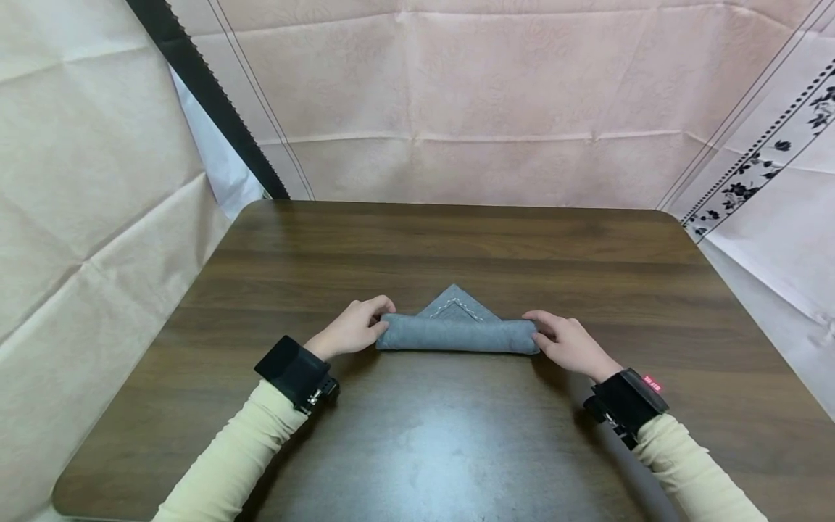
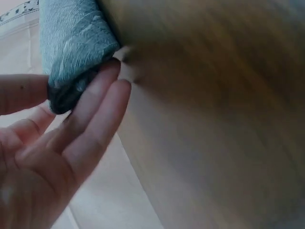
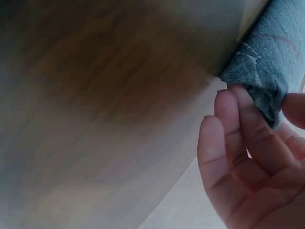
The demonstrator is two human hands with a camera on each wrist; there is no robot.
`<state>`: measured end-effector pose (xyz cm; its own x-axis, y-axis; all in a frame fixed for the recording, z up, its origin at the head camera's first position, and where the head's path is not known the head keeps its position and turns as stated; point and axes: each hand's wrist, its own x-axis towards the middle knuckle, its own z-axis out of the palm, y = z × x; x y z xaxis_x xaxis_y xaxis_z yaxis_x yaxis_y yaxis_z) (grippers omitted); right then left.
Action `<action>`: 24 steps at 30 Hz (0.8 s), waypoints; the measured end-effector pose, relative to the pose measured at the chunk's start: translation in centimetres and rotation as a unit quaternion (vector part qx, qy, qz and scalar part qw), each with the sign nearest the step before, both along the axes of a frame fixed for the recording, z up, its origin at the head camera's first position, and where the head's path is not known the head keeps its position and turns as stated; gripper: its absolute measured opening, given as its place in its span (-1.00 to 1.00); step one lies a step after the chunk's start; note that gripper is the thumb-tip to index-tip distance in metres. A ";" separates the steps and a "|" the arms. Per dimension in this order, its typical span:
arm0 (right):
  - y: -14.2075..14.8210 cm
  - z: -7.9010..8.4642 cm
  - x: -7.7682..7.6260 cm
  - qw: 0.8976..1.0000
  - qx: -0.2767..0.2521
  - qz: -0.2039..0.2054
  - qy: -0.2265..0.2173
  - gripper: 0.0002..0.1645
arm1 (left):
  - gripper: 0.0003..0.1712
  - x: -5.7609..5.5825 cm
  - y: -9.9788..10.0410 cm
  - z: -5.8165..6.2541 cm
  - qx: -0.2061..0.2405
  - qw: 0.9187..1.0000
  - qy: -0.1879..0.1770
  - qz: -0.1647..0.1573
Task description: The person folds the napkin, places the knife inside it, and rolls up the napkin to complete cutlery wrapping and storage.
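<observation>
A blue-grey cloth (image 1: pixel 457 334), rolled into a long bundle, lies crosswise in the middle of the table. Behind the roll a flat triangular corner (image 1: pixel 454 297) sticks out, with pale stitching along it. My left hand (image 1: pixel 354 325) pinches the roll's left end between thumb and fingers. In the left wrist view that cloth end (image 2: pixel 78 52) sits between the thumb and fingertips. At the opposite end my right hand (image 1: pixel 571 344) pinches the roll the same way. The right wrist view shows its folded cloth end (image 3: pixel 262 81) between thumb and fingers; the roll's inside is mostly hidden.
The brown wooden table (image 1: pixel 443 449) has rounded corners. Pale creased sheeting (image 1: pixel 509 94) hangs beyond its far edge, with more sheeting (image 1: pixel 78 239) on the left. A black strip (image 1: pixel 215 101) runs down to the far left corner. Black bands wrap both wrists.
</observation>
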<state>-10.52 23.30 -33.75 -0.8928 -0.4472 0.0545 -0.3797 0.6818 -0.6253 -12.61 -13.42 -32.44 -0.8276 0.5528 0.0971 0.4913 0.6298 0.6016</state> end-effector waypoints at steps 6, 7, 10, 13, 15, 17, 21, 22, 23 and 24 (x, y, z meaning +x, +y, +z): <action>-0.6 -0.2 -0.4 0.998 0.045 -0.039 0.035 -0.64 | -0.78 -0.2 0.7 0.0 -0.060 0.998 0.014 0.033; -0.8 -0.2 -0.4 0.997 0.053 -0.043 0.041 -0.64 | -0.78 -0.2 0.9 0.0 -0.076 0.996 0.018 0.040; -1.1 -0.3 -0.7 0.993 0.085 -0.054 0.062 -0.65 | -0.79 -0.3 1.3 0.1 -0.127 0.990 0.033 0.059; -1.5 -0.4 -1.1 0.987 0.124 -0.062 0.082 -0.67 | -0.81 -0.5 1.6 0.2 -0.168 0.982 0.036 0.073; -1.7 -0.4 -1.3 0.983 0.146 -0.068 0.089 -0.68 | -0.81 -0.6 1.7 0.2 -0.184 0.979 0.034 0.078; -1.8 -0.4 -1.4 0.981 0.158 -0.073 0.090 -0.69 | -0.82 -0.7 1.7 0.2 -0.193 0.977 0.031 0.082; -1.8 -0.5 -1.3 0.977 0.167 -0.085 0.097 -0.70 | -0.84 -0.7 1.7 0.1 -0.208 0.973 0.050 0.089; -1.8 -0.6 -1.2 0.977 0.166 -0.087 0.102 -0.70 | -0.85 -0.6 1.8 0.1 -0.211 0.971 0.063 0.088; -1.8 -0.6 -1.1 0.976 0.163 -0.091 0.111 -0.70 | -0.87 -0.5 1.8 0.1 -0.215 0.969 0.084 0.085; -1.9 -0.6 -1.0 0.974 0.160 -0.093 0.128 -0.71 | -0.88 -0.4 1.8 0.1 -0.217 0.967 0.112 0.079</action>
<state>-11.53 21.42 -34.39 -0.9356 -0.3098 0.1696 -0.3465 0.8980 -0.2711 -12.97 -11.59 -32.30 -0.8899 0.4507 0.0702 0.4561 0.8764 0.1544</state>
